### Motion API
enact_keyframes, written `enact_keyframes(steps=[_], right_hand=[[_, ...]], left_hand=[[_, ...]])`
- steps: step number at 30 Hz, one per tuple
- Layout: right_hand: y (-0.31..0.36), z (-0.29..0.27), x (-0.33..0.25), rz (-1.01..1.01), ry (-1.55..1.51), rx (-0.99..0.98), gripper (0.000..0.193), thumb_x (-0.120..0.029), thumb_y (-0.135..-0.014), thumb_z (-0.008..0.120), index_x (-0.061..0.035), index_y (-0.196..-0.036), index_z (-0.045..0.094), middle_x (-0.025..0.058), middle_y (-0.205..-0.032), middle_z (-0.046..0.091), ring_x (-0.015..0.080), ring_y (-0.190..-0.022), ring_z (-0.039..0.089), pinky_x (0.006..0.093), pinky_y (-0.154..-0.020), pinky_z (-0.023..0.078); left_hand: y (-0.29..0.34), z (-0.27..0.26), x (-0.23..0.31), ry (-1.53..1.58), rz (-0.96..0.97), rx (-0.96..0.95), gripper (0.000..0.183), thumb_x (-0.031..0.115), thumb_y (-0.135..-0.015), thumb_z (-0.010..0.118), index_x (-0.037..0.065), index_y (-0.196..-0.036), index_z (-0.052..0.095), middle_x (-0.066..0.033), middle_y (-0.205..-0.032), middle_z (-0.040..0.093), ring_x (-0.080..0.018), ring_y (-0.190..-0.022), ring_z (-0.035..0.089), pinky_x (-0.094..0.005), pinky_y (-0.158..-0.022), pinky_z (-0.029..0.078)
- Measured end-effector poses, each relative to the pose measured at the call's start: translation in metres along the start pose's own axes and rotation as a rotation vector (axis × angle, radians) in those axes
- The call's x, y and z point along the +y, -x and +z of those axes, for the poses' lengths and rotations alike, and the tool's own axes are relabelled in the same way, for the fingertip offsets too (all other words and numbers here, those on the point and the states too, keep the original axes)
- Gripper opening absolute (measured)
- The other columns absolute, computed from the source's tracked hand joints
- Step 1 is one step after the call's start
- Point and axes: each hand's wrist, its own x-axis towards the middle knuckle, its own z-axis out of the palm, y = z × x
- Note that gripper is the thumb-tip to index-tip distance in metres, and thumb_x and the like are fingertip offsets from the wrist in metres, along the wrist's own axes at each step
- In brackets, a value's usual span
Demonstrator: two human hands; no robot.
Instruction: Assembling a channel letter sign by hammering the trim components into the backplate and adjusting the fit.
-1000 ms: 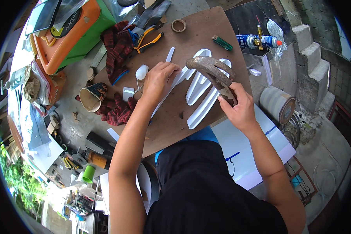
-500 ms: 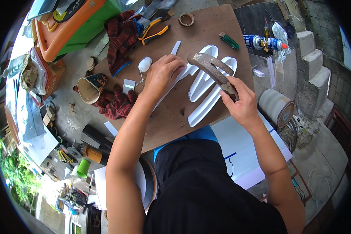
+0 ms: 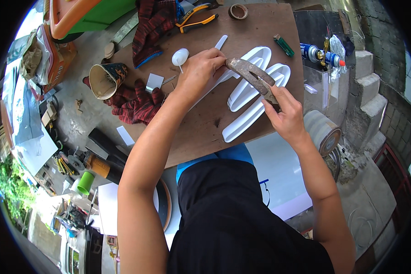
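Observation:
A white cursive-shaped piece with raised edges point(image 3: 242, 129) lies on the brown board. My left hand point(image 3: 201, 71) is over its left part, fingers curled together; what they pinch is hidden beneath them. My right hand point(image 3: 285, 112) grips a rusty, curved metal tool with a long slot point(image 3: 250, 73), its kind unclear. The tool slants above the white loops, its rounded far end right beside my left fingertips. Left of my left hand is a small white bottle with a thin spout point(image 3: 180, 57). A small pale square point(image 3: 154, 82) lies nearer to me.
Orange-handled pliers point(image 3: 196, 18), a tape roll point(image 3: 238, 12) and a green lighter point(image 3: 284, 45) lie toward the board's far side. Red-black gloves point(image 3: 134, 107) and a patterned cup point(image 3: 106, 80) are at left. Blue gas cans point(image 3: 317, 54) and concrete steps point(image 3: 367, 84) stand at right.
The view has shifted, so most table items sit somewhat further right and higher. The tool's rounded end has come slightly closer to my left fingertips. Both hands keep their grip.

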Motion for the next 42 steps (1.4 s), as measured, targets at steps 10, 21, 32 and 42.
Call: enact_keyframes(steps=[10, 21, 32, 42], right_hand=[[-0.001, 0.001, 0.004, -0.035, 0.015, -0.021, 0.049, 0.001, -0.085, 0.074, 0.004, -0.132, 0.061, 0.0194, -0.097, 0.068, 0.0345, -0.08, 0.07, 0.0408, -0.07, 0.057], [-0.003, 0.003, 0.007, -0.105, 0.026, 0.031, 0.049, 0.002, -0.085, 0.075, 0.0037, -0.132, 0.062, 0.0169, -0.092, 0.066, 0.031, -0.074, 0.069, 0.038, -0.065, 0.056], [-0.002, 0.003, 0.001, -0.07, 0.038, 0.015, 0.048, 0.002, -0.085, 0.074, 0.0042, -0.131, 0.062, 0.0169, -0.091, 0.066, 0.0331, -0.074, 0.069, 0.0398, -0.065, 0.056], [-0.007, 0.005, 0.003, -0.099, 0.036, 0.01, 0.047, 0.002, -0.085, 0.074, 0.0053, -0.131, 0.062, 0.0178, -0.093, 0.067, 0.0323, -0.075, 0.069, 0.0382, -0.066, 0.056]], left_hand=[[0.0, 0.002, -0.003, -0.037, 0.042, 0.044, 0.014, 0.008, -0.084, 0.076, 0.007, -0.098, 0.075, -0.0037, -0.108, 0.069, -0.0285, -0.084, 0.071, -0.0409, -0.074, 0.057], [-0.001, 0.002, 0.0, -0.042, 0.014, 0.032, 0.011, 0.011, -0.084, 0.077, 0.007, -0.094, 0.076, -0.003, -0.108, 0.069, -0.0272, -0.083, 0.071, -0.0414, -0.073, 0.058], [-0.002, 0.001, 0.002, -0.072, 0.019, 0.034, 0.011, 0.011, -0.083, 0.077, 0.008, -0.093, 0.077, -0.0017, -0.107, 0.069, -0.0263, -0.083, 0.071, -0.0406, -0.074, 0.058], [-0.002, 0.0, 0.0, -0.047, -0.009, 0.037, 0.01, 0.01, -0.084, 0.076, 0.007, -0.093, 0.077, -0.0022, -0.106, 0.069, -0.0268, -0.085, 0.071, -0.0403, -0.074, 0.058]])
